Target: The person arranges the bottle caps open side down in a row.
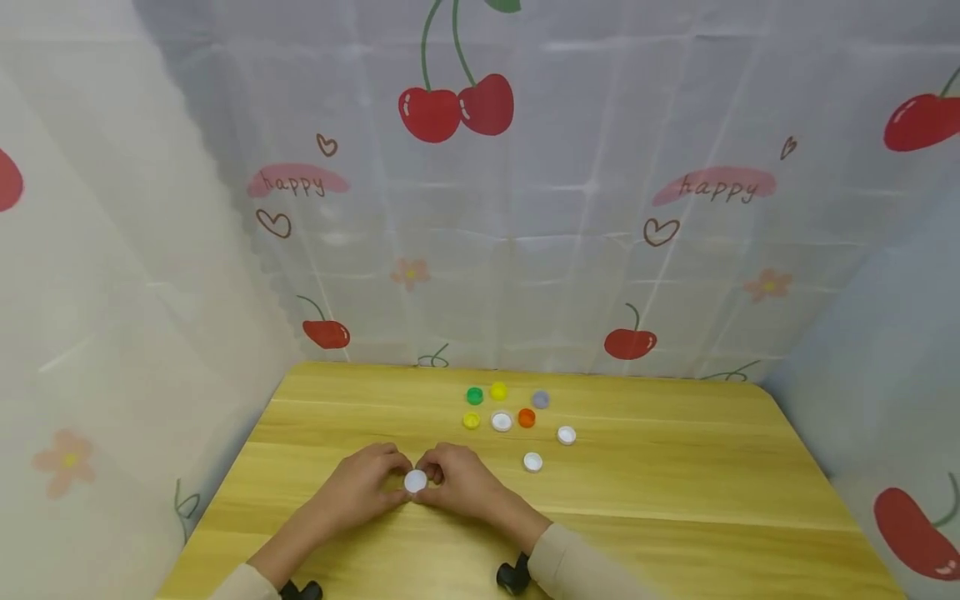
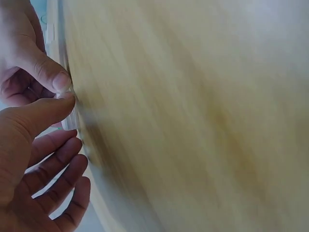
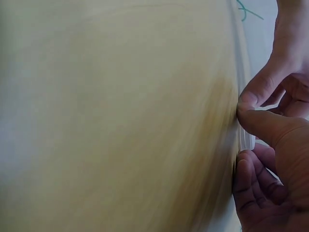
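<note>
A small white bottle cap [image 1: 415, 481] is at the front of the wooden table, between both hands, its flat round face turned up. My left hand [image 1: 363, 485] pinches its left side with thumb and fingertips. From the right, my right hand [image 1: 462, 483] grips the same cap between thumb and forefinger. Both wrist views show the thumbs close together at the near side; the ribbed side of the cap [image 3: 247, 139] shows below the thumbs in the right wrist view. Much of the rim is hidden behind fingertips.
Farther back on the wooden table [image 1: 675, 467] lie a green cap [image 1: 475, 396], yellow caps [image 1: 471, 421], an orange cap [image 1: 527, 418], a greyish-purple cap [image 1: 541, 400] and several white caps [image 1: 532, 462]. A printed curtain [image 1: 510, 275] hangs behind and along the sides.
</note>
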Demonstrator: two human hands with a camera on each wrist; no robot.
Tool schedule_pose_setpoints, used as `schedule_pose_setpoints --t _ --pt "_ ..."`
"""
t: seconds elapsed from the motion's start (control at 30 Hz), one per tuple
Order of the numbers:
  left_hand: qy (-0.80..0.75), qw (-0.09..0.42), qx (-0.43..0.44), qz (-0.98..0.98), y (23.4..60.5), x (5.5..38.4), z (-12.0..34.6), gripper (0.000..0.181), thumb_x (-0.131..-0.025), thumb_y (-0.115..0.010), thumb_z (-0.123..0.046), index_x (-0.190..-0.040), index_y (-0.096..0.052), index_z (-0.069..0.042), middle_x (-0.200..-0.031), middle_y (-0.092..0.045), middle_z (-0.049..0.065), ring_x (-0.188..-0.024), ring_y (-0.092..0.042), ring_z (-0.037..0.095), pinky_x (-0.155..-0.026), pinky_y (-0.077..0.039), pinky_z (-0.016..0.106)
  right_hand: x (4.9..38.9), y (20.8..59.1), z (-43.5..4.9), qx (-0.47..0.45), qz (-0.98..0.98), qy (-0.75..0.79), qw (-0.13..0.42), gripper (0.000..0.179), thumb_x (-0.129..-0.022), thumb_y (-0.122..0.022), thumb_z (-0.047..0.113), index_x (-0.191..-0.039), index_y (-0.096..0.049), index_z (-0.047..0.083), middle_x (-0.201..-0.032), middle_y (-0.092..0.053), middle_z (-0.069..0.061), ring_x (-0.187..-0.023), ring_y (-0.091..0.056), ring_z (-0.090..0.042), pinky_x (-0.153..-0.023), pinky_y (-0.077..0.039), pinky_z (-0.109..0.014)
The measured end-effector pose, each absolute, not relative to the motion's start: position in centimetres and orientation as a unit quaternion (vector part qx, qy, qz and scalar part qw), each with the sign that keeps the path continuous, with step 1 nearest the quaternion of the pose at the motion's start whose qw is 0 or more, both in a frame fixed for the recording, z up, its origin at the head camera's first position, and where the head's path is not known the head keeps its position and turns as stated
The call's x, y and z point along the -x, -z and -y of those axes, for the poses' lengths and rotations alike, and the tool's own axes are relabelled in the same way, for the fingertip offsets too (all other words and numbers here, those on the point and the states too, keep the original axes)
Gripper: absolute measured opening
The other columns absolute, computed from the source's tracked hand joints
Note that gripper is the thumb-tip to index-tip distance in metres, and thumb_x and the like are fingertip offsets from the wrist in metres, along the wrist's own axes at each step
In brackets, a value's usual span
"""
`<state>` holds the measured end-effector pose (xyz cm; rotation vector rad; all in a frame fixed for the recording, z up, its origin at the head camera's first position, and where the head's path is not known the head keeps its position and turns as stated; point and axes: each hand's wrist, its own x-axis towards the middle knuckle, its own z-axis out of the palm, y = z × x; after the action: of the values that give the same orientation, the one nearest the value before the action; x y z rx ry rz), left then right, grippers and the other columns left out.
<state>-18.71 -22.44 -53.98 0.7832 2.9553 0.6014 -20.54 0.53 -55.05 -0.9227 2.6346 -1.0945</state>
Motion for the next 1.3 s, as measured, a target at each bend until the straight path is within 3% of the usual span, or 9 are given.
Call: schedule_pose_setpoints --t 0.17,0.4,0.73,0.87,1.0,1.13,1.3 --pt "-0.195 0.015 -0.227 -0.954 53.7 19.0 23.6 0.021 -0.091 -0.088 -0.037 -0.108 -0.079 -0.028 -0.105 -0.069 -0.018 -0.103 -0.067 0.007 -0.087 -0.060 0.035 20.9 55.0 1.3 0.301 -0.879 0.366 0.058 0.023 -0.091 -0.089 0.029 -0.108 -0.080 0.016 -0.093 -0.070 0.005 -0.076 -0.054 0.002 -0.070 -0.047 -0.013" --pt "-0.172 0.020 -0.199 -0.965 52.8 19.2 24.2 0.021 -0.091 -0.088 -0.031 -0.109 -0.079 -0.024 -0.101 -0.067 -0.013 -0.094 -0.065 0.008 -0.078 -0.057 0.034 21.2 55.3 2.9 0.295 -0.876 0.378 0.047 0.026 -0.095 -0.085 0.026 -0.115 -0.080 0.011 -0.094 -0.070 0.000 -0.073 -0.049 0.003 -0.068 -0.045 -0.013" --pt "-0.166 0.020 -0.204 -0.965 52.9 19.3 24.4 0.023 -0.092 -0.087 -0.032 -0.110 -0.078 -0.022 -0.102 -0.067 -0.010 -0.094 -0.065 0.008 -0.081 -0.059 0.036 21.2 55.4 2.8 0.287 -0.875 0.383 0.063 0.032 -0.094 -0.086 0.025 -0.121 -0.079 0.010 -0.099 -0.070 -0.001 -0.076 -0.053 0.001 -0.070 -0.047 -0.014" --pt "-0.155 0.010 -0.217 -0.964 52.7 19.2 23.9 0.034 -0.090 -0.089 -0.032 -0.117 -0.077 -0.017 -0.108 -0.070 -0.005 -0.099 -0.067 0.014 -0.082 -0.060 0.040 20.8 55.2 1.5 0.289 -0.876 0.379 0.071 0.041 -0.093 -0.087 0.026 -0.128 -0.075 0.010 -0.105 -0.069 -0.001 -0.083 -0.058 -0.003 -0.075 -0.050 -0.015" --pt "-0.141 -0.003 -0.232 -0.962 52.4 19.0 22.3 0.050 -0.088 -0.090 -0.035 -0.129 -0.073 -0.011 -0.121 -0.071 0.001 -0.112 -0.068 0.024 -0.094 -0.060 0.046 20.4 54.8 -0.8 0.282 -0.876 0.385 0.073 0.045 -0.093 -0.086 0.026 -0.133 -0.073 0.010 -0.109 -0.069 -0.003 -0.089 -0.061 -0.009 -0.079 -0.052 -0.018" --pt "-0.146 -0.019 -0.236 -0.960 51.9 19.0 19.7 0.054 -0.090 -0.089 -0.039 -0.135 -0.072 -0.016 -0.128 -0.072 -0.001 -0.123 -0.066 0.026 -0.106 -0.055 0.053 20.5 54.3 -3.4 0.271 -0.869 0.410 0.058 0.043 -0.095 -0.085 0.027 -0.133 -0.073 0.010 -0.111 -0.071 -0.005 -0.091 -0.064 -0.015 -0.079 -0.053 -0.020" --pt "-0.188 -0.038 -0.251 -0.949 51.7 19.7 15.4 0.047 -0.091 -0.088 -0.037 -0.131 -0.074 -0.018 -0.121 -0.074 -0.004 -0.115 -0.069 0.021 -0.099 -0.057 0.047 21.0 53.2 -7.0 0.232 -0.857 0.459 0.035 0.039 -0.094 -0.086 0.024 -0.130 -0.075 0.014 -0.115 -0.074 -0.007 -0.093 -0.067 -0.021 -0.079 -0.055 -0.023"
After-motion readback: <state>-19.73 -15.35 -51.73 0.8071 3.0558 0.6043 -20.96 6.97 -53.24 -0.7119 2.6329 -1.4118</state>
